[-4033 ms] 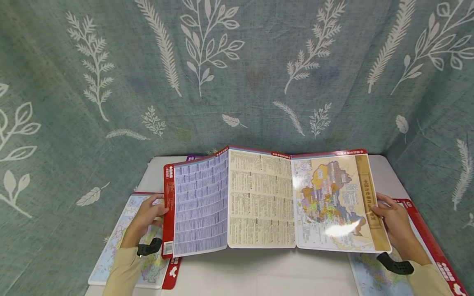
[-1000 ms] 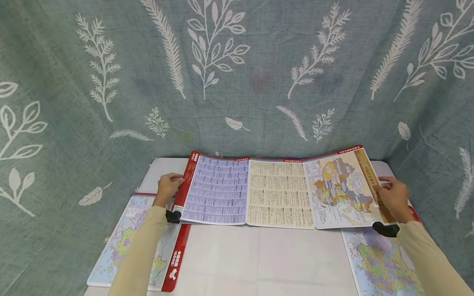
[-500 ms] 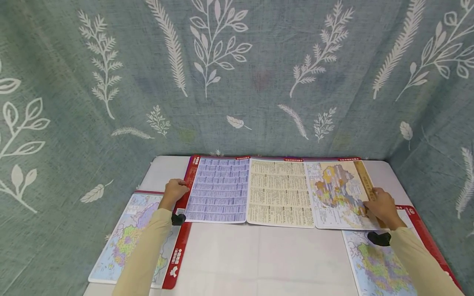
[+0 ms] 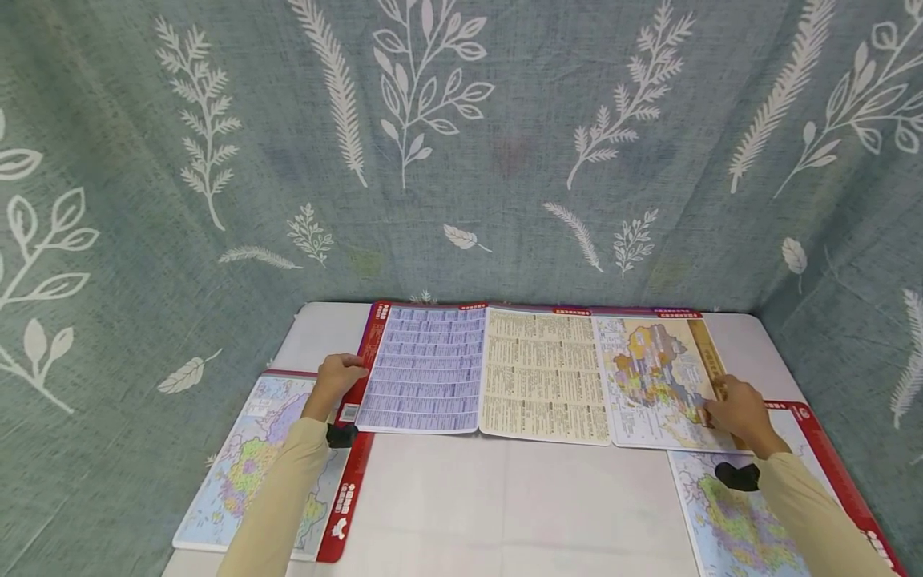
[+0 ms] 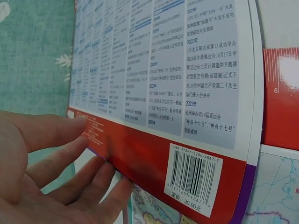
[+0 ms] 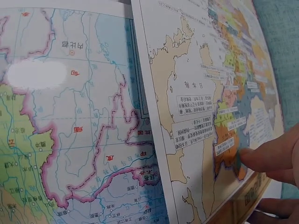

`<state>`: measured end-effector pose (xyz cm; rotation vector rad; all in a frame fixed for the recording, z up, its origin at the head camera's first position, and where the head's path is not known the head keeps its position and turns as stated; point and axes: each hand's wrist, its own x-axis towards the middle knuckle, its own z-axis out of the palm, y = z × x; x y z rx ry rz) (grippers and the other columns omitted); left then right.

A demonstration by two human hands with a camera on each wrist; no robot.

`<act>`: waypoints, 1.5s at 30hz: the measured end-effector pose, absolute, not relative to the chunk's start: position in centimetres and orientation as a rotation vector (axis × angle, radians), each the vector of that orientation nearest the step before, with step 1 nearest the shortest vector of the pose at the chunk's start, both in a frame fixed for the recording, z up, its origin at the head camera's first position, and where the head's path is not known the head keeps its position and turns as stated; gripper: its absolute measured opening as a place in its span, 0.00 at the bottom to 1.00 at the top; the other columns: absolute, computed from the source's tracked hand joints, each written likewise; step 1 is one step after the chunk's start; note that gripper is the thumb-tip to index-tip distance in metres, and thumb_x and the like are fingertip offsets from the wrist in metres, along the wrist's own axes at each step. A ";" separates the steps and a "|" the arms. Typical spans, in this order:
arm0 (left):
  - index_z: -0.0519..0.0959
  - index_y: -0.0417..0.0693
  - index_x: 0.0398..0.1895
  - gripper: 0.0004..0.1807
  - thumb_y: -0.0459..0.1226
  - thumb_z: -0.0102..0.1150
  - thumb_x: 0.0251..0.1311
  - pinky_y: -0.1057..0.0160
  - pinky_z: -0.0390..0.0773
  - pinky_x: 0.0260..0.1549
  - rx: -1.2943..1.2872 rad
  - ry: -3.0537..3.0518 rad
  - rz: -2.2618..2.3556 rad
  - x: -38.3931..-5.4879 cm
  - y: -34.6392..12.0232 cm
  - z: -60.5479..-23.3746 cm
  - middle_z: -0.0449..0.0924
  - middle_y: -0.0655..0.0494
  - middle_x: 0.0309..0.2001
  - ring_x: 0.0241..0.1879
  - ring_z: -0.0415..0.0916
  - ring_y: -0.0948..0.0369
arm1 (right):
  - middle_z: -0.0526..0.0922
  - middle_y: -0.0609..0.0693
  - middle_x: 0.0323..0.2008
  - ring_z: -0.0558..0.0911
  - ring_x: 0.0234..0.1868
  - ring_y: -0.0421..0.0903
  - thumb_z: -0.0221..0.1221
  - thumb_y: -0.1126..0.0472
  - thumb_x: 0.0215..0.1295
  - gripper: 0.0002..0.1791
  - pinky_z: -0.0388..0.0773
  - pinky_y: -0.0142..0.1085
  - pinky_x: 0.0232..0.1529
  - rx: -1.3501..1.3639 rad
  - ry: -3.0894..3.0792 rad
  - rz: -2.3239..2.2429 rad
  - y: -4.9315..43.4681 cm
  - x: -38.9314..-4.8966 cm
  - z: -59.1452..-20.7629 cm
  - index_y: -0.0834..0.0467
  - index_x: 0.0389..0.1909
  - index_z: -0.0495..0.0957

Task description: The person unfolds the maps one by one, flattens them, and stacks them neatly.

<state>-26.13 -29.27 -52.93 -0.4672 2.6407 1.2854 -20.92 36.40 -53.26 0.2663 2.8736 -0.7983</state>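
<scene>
A three-panel folding map chart (image 4: 542, 377) lies spread along the back of the table, with lilac and cream text panels and a coloured map at the right. My left hand (image 4: 339, 380) is at its red left edge. In the left wrist view, the thumb of the left hand (image 5: 51, 168) is over the red strip beside a barcode (image 5: 194, 179), the other fingers at and under the edge. My right hand (image 4: 743, 410) pinches the brown right edge; in the right wrist view the thumb (image 6: 254, 158) presses the printed face, fingers beneath.
A red-bordered map (image 4: 248, 465) lies at the left, partly under the left forearm. Another map (image 4: 735, 521) lies at the right under the right forearm. A purple edge (image 5: 245, 196) shows beneath the folding chart. Behind the white table (image 4: 505, 505) hangs a leaf-patterned curtain (image 4: 497, 160).
The folding chart, earlier held up with bent panels, has moved back and been lowered flat onto the table. In the last half second, the right hand has shifted slightly towards the near corner.
</scene>
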 end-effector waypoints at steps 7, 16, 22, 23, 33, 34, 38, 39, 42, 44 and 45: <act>0.68 0.34 0.61 0.24 0.39 0.52 0.64 0.42 0.73 0.50 -0.459 2.603 1.352 -25.2 -29.6 -51.7 0.71 0.35 0.56 0.48 0.74 0.40 | 0.60 0.79 0.57 0.64 0.53 0.71 0.56 0.61 0.61 0.36 0.64 0.65 0.52 0.307 2.829 -0.924 35.6 -21.0 -52.4 0.77 0.64 0.55; 0.71 0.33 0.58 0.21 0.37 0.51 0.66 0.46 0.73 0.51 -0.319 2.672 1.384 -24.1 -30.5 -50.5 0.72 0.35 0.55 0.50 0.72 0.42 | 0.63 0.71 0.61 0.64 0.58 0.69 0.57 0.53 0.65 0.31 0.73 0.57 0.45 0.293 2.745 -1.138 34.4 -21.8 -53.0 0.67 0.64 0.63; 0.71 0.33 0.58 0.21 0.37 0.52 0.66 0.47 0.75 0.49 -0.264 2.708 1.395 -23.2 -31.4 -50.3 0.72 0.36 0.54 0.51 0.71 0.44 | 0.71 0.66 0.55 0.72 0.52 0.61 0.57 0.54 0.66 0.25 0.78 0.44 0.38 0.217 2.769 -1.256 33.4 -22.0 -53.8 0.65 0.59 0.69; 0.71 0.33 0.57 0.21 0.37 0.52 0.66 0.47 0.75 0.49 -0.261 2.705 1.410 -23.0 -31.6 -50.2 0.72 0.35 0.54 0.52 0.71 0.43 | 0.72 0.67 0.55 0.73 0.51 0.61 0.57 0.56 0.66 0.24 0.78 0.46 0.40 0.194 2.761 -1.284 32.8 -21.8 -53.3 0.66 0.58 0.70; 0.74 0.44 0.57 0.26 0.52 0.55 0.63 0.52 0.81 0.37 -0.213 2.740 1.477 -23.4 -35.1 -53.3 0.75 0.43 0.52 0.48 0.74 0.49 | 0.78 0.57 0.49 0.77 0.47 0.53 0.54 0.46 0.68 0.23 0.80 0.38 0.40 0.118 2.761 -1.410 32.0 -22.8 -57.5 0.58 0.54 0.74; 0.74 0.43 0.57 0.27 0.53 0.55 0.63 0.52 0.81 0.35 -0.187 2.746 1.484 -23.2 -35.2 -53.2 0.76 0.43 0.51 0.47 0.74 0.49 | 0.79 0.55 0.48 0.78 0.46 0.51 0.54 0.43 0.67 0.23 0.80 0.35 0.38 0.119 2.769 -1.421 32.3 -23.3 -58.9 0.56 0.53 0.74; 0.72 0.36 0.56 0.24 0.46 0.54 0.65 0.51 0.81 0.38 -0.148 2.713 1.530 -21.0 -33.6 -49.5 0.75 0.38 0.50 0.48 0.74 0.45 | 0.80 0.53 0.45 0.80 0.41 0.45 0.57 0.46 0.65 0.22 0.79 0.30 0.32 0.109 2.703 -1.521 31.0 -22.8 -58.9 0.57 0.51 0.75; 0.73 0.37 0.55 0.23 0.44 0.55 0.65 0.54 0.81 0.35 -0.122 2.707 1.571 -20.8 -33.8 -49.5 0.76 0.40 0.49 0.46 0.76 0.47 | 0.81 0.55 0.44 0.80 0.40 0.45 0.58 0.48 0.65 0.22 0.79 0.30 0.31 0.083 2.676 -1.547 30.2 -22.3 -57.7 0.60 0.51 0.75; 0.72 0.36 0.56 0.23 0.44 0.53 0.66 0.55 0.81 0.37 -0.111 2.700 1.562 -19.9 -33.8 -48.7 0.75 0.39 0.49 0.46 0.76 0.47 | 0.81 0.61 0.44 0.81 0.38 0.45 0.59 0.55 0.65 0.20 0.79 0.31 0.31 0.050 2.597 -1.630 27.9 -20.5 -53.9 0.67 0.50 0.74; 0.72 0.36 0.57 0.23 0.44 0.53 0.66 0.55 0.81 0.38 -0.128 2.691 1.571 -19.5 -34.0 -48.6 0.75 0.38 0.50 0.46 0.77 0.48 | 0.80 0.64 0.44 0.82 0.37 0.45 0.58 0.59 0.65 0.20 0.80 0.34 0.33 0.028 2.560 -1.658 26.4 -19.4 -51.7 0.71 0.50 0.73; 0.72 0.36 0.57 0.23 0.44 0.53 0.66 0.56 0.81 0.37 -0.130 2.694 1.570 -19.3 -34.1 -48.6 0.75 0.37 0.50 0.45 0.78 0.48 | 0.80 0.65 0.44 0.82 0.37 0.45 0.58 0.60 0.66 0.20 0.81 0.35 0.34 -0.002 2.548 -1.664 25.9 -19.0 -50.9 0.72 0.50 0.72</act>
